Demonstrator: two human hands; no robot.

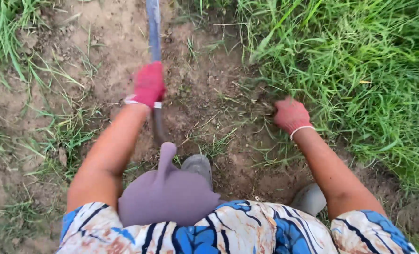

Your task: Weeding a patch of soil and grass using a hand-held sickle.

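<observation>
Fingers of left hand (148,84) clamped round long tool handle (154,33), running straight away, lengthwise up the view; right hand (290,115) closed on grass tuft (265,101) at edge of tall grass (360,70); bare soil (209,75) open between both hands; grey shoes (199,165) beneath.

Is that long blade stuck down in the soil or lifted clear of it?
Cannot tell for sure. The long blade runs past the picture's top edge, so its tip is hidden. The left hand, in a red glove, is closed round its handle.
</observation>
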